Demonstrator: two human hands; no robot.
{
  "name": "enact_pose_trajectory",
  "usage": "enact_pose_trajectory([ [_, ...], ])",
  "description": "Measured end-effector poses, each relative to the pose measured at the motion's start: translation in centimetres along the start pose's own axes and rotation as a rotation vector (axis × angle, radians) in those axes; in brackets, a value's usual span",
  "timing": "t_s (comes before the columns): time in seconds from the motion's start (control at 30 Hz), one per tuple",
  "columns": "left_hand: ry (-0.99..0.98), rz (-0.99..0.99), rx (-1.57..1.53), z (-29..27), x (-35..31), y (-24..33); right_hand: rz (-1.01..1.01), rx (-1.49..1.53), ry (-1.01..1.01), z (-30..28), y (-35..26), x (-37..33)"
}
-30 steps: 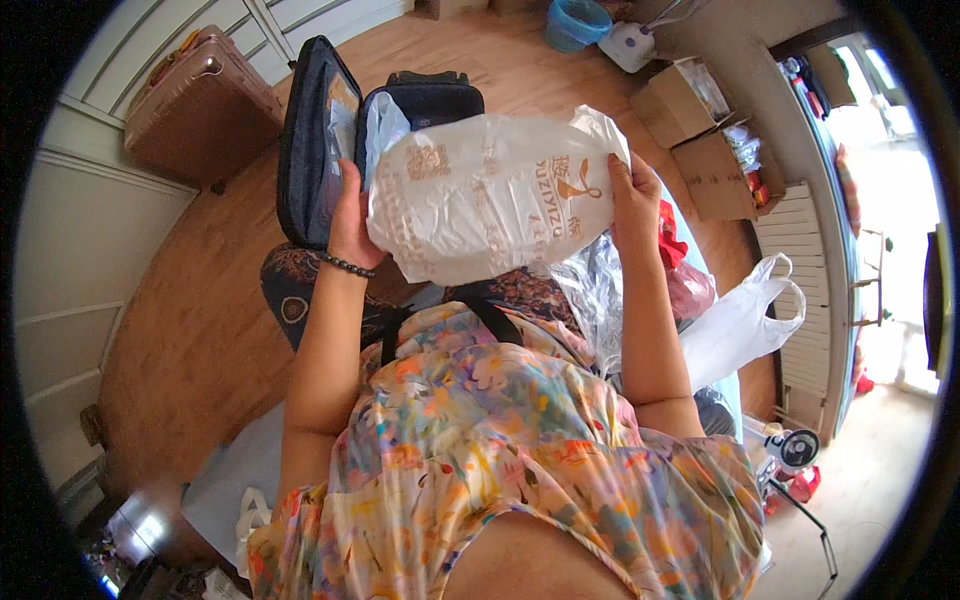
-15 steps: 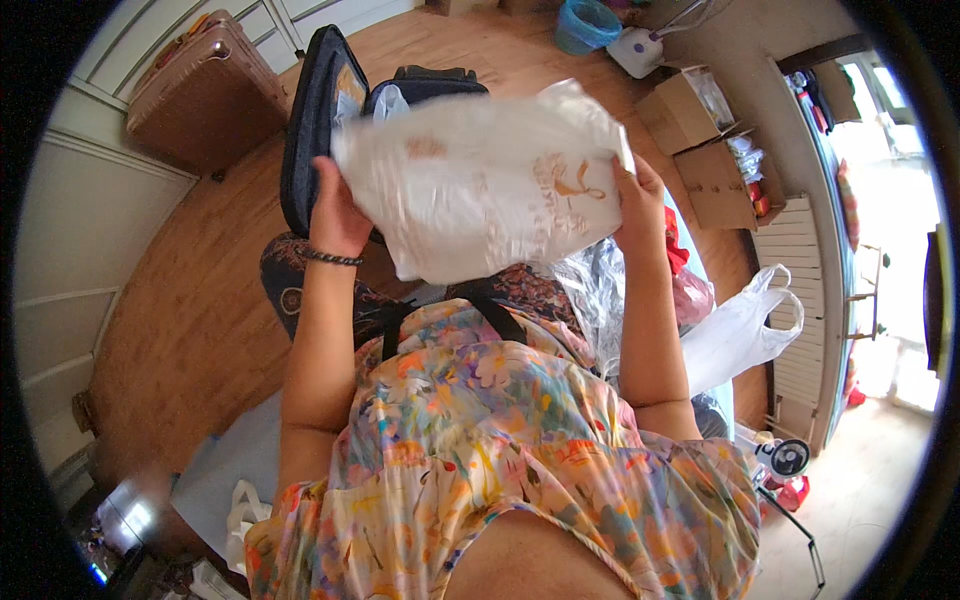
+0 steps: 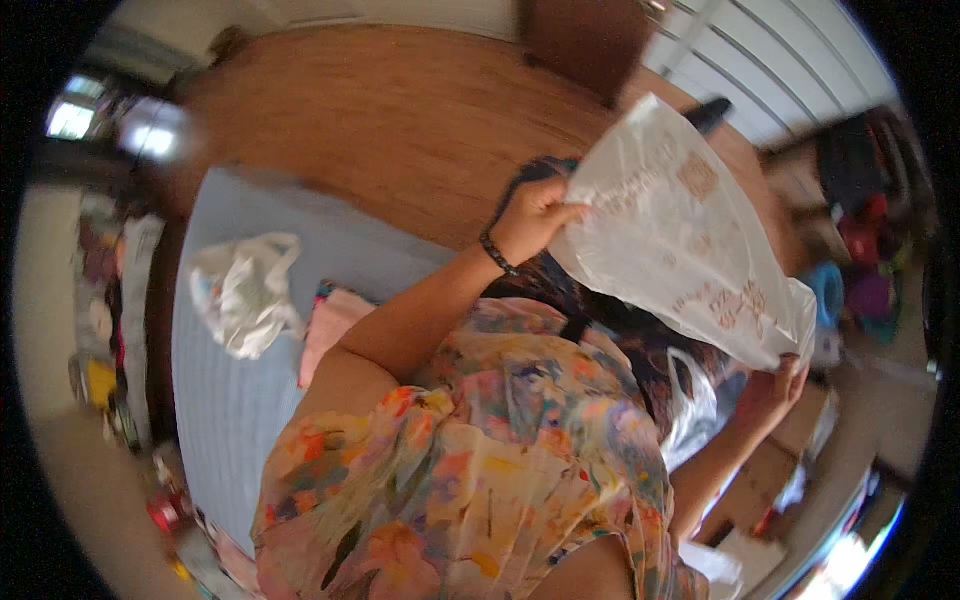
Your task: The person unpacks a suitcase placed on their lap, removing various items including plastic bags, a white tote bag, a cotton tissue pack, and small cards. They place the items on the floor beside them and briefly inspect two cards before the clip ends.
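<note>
A white plastic bag (image 3: 670,215) with brownish printing is stretched out in front of me, above my lap. My left hand (image 3: 530,222), with a dark beaded bracelet at the wrist, pinches its near left edge between thumb and fingers. At the bag's lower right corner my right hand (image 3: 772,395) grips the plastic; its fingertips are partly blurred. The bag looks flat, and no contents show through it. It covers part of my dark patterned trousers and most of what lies beyond.
To my left, a crumpled white plastic bag (image 3: 245,293) and pink folded cloth (image 3: 332,325) lie on a light blue bed cover (image 3: 235,400). Clear plastic wrapping (image 3: 690,405) is beside my right thigh. A brown suitcase (image 3: 585,45) stands on the wooden floor; a blue bin (image 3: 826,292) is far right.
My view has swung to the left, bringing the bed into sight. Both hands still hold the bag, which now slants down to the right instead of lying level.
</note>
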State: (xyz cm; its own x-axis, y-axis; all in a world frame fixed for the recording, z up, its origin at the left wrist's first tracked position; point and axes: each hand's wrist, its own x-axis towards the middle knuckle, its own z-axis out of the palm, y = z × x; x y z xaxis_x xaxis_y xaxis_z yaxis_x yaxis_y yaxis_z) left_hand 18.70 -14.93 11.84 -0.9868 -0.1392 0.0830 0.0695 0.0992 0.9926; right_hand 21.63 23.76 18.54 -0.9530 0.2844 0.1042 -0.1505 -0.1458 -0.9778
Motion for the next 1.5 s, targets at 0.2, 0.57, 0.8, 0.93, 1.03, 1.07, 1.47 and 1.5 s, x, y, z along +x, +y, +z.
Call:
enact_pose_trajectory([
  [0.2,1.14,0.199,0.313,-29.6,-11.7,-3.0,0.005,-0.145,-0.314,6.5,1.9,2.4],
  [0.57,1.468,-0.264,-0.013,-45.7,-31.5,-5.8,0.293,-0.129,-0.012,1.6,7.0,1.8],
  [0.8,1.171,-0.702,0.854,-47.3,-26.5,-9.2,0.025,-0.19,0.267,-6.7,-2.1,2.8],
  [0.93,1.025,-0.389,1.315,-44.1,-14.2,-8.2,0.049,-0.542,0.281,-13.1,-3.3,-2.5],
  [1.03,0.528,0.082,1.347,-33.3,-3.2,-7.7,0.187,-0.956,0.121,-16.7,0.9,-8.2],
  [1.07,0.249,0.218,1.247,-28.4,-1.0,-7.7,0.224,-1.078,0.028,-16.7,1.7,-10.1],
  [1.47,-1.18,0.716,0.461,30.0,-5.0,-1.0,0.369,-1.094,-0.086,-10.6,0.9,-22.5],
  [1.5,-1.21,0.602,0.514,30.9,-5.3,-1.2,0.385,-0.985,-0.146,-11.3,0.1,-23.2],
])
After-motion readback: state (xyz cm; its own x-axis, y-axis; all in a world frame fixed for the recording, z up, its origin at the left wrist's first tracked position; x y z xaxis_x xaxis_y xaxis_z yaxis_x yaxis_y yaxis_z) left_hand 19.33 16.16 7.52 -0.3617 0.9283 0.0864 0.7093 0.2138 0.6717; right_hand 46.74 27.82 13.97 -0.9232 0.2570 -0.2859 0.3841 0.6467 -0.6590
